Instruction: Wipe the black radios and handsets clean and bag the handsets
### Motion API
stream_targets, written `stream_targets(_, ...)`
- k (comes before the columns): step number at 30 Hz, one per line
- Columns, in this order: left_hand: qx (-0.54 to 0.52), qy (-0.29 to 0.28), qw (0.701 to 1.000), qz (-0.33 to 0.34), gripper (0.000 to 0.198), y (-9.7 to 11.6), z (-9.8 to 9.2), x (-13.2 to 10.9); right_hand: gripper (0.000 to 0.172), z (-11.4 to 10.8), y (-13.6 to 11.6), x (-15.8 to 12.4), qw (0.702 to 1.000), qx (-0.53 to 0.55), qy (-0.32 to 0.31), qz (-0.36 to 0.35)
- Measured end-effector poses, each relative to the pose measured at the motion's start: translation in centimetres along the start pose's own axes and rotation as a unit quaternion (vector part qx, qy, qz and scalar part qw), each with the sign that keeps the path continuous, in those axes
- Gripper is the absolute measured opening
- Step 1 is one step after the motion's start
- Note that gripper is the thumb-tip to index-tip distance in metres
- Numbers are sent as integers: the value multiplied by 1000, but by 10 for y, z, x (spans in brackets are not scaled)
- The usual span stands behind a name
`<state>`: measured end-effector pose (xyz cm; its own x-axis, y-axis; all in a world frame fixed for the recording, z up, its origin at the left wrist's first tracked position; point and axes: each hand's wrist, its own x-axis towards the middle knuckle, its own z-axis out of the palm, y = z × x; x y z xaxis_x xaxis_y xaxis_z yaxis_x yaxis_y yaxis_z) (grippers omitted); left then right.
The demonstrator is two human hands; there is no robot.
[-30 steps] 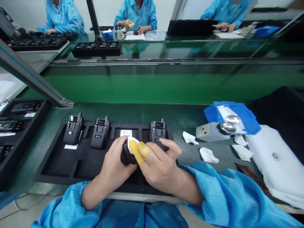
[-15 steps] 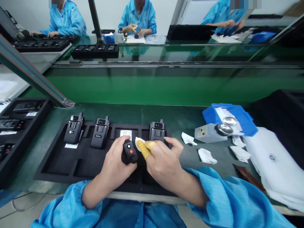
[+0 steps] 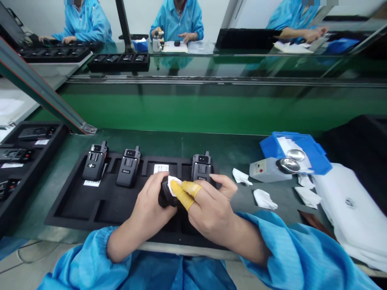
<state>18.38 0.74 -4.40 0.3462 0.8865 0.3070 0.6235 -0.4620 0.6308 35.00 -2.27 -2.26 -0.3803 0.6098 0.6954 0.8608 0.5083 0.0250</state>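
Observation:
My left hand [image 3: 148, 209] is closed around a black handheld radio [image 3: 163, 196], held end-up over the black foam tray [image 3: 68, 215]. Yellow finger cots cover two fingers of my right hand [image 3: 208, 207], which pinches a white wipe [image 3: 173, 180] and presses it on the end face of the radio. The wipe and fingers hide that face. Three more radios lie in the tray: one at the far left [image 3: 94, 162], another beside it [image 3: 128, 167], and a third [image 3: 202, 166] just behind my right hand. A white label [image 3: 161, 168] shows in a tray slot.
To the right stand a blue bin [image 3: 322, 161] with white wipes and a clear bottle [image 3: 263, 171] with a metal top. Crumpled wipes [image 3: 265, 199] and a white bag [image 3: 347, 201] lie nearby. Another radio tray [image 3: 60, 139] is at left. Co-workers [image 3: 178, 20] sit behind the glass partition.
My right hand has brought the wipe left onto the radio's end, covering the white and orange buttons seen before. My left hand keeps its hold. The co-worker opposite has moved their hands apart.

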Motion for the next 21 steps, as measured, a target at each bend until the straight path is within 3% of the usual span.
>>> stream_targets(5,59,-10,998,-32,69,-6,-4,30,27,-6,16,-3,998,-62,-20,18)
stream_targets(9,175,-117,971,-117,87,-3,0,74,24,-9,20,-2,997,-77,-16,22)
stream_targets(13,258,-178,939,-139,84,1,12,95,24,-9,18,0,997,-66,-25,18)
stream_targets(16,278,-153,943,-100,75,-2,8,86,25,-10,22,-1,998,-54,-24,14)
stream_targets(19,310,-93,943,-77,71,-16,-12,71,23,-10,29,-4,998,-53,-24,13)
stream_targets(21,344,-51,932,-98,71,-30,-26,65,23,-8,32,-4,998,-53,-22,17)
